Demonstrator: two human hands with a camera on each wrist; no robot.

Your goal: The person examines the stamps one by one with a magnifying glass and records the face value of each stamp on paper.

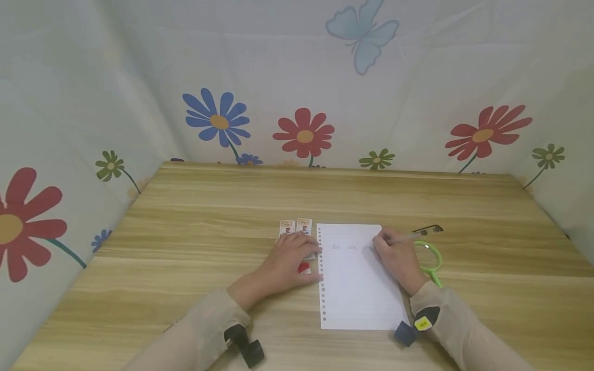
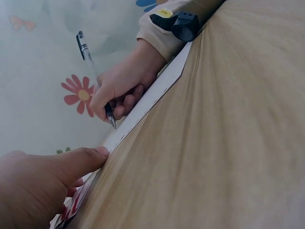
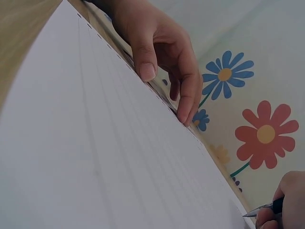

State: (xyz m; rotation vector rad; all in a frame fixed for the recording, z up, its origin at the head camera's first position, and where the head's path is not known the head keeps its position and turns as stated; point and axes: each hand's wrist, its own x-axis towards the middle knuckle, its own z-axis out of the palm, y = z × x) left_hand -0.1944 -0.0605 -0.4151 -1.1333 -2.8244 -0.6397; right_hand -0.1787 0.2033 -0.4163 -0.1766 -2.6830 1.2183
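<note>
A lined sheet of loose-leaf paper [image 1: 357, 288] with punched holes down its left edge lies on the table. My right hand [image 1: 398, 257] pinches a clear gel pen [image 2: 90, 59], its tip down at the sheet near the top. Faint handwriting [image 1: 345, 247] runs along an upper line to the left of the tip. My left hand [image 1: 287, 260] rests with spread fingers at the sheet's holed edge, thumb and fingertips touching it. Under and beyond that hand are small printed cards [image 1: 303, 225] with red marks, partly hidden by it.
A green-rimmed magnifying glass [image 1: 436, 257] lies right of the sheet, partly behind my right hand. The wooden table [image 1: 209, 206] reaches back to a flower-printed cloth [image 1: 260, 67]. Dark camera mounts sit on both wrists.
</note>
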